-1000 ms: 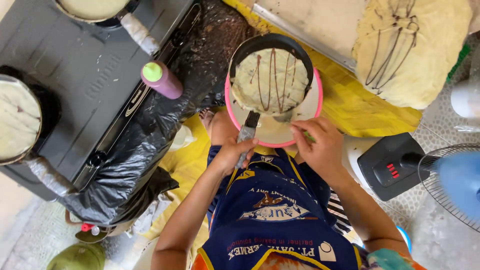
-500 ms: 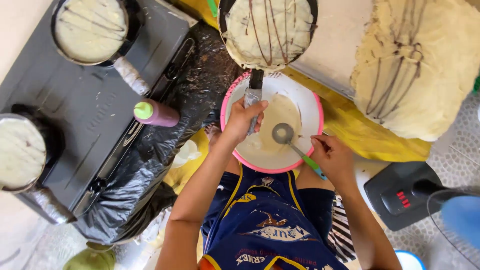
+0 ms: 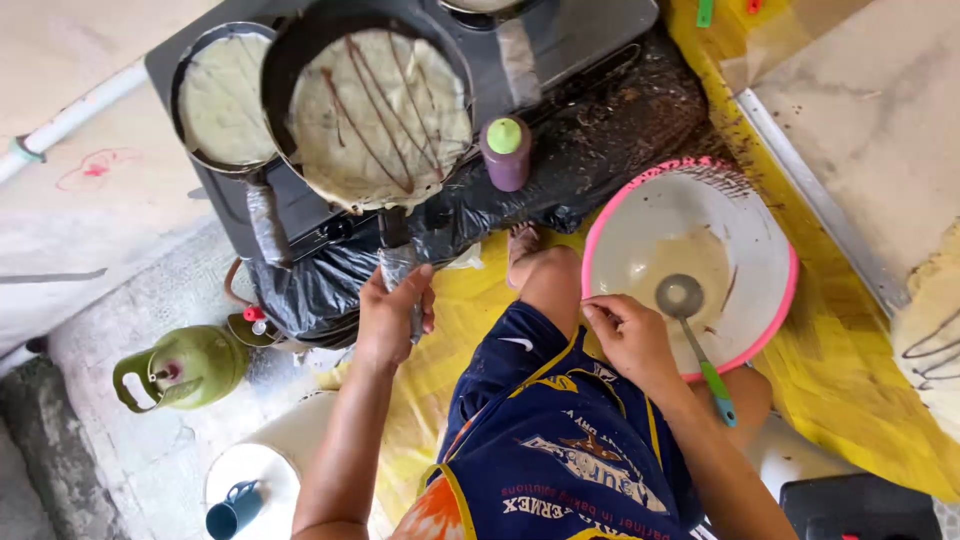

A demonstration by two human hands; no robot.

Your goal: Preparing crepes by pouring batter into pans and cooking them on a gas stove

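The person sits by the black stove, and everything arranges itself around it. The left hand is clamped on the wrapped handle of a dark pan, held tilted over the stove's near edge with a thin crepe streaked in brown lines lying inside. A second pan with a plain crepe sits just beside it on the stove. A purple squeeze bottle stands at the stove's front edge. Away from the stove, the right hand rests loosely curled on the rim of a pink-edged batter bowl, where a ladle lies untouched. Tilted this steeply, the crepe could slide off, I think, or the swinging pan could knock its neighbour.
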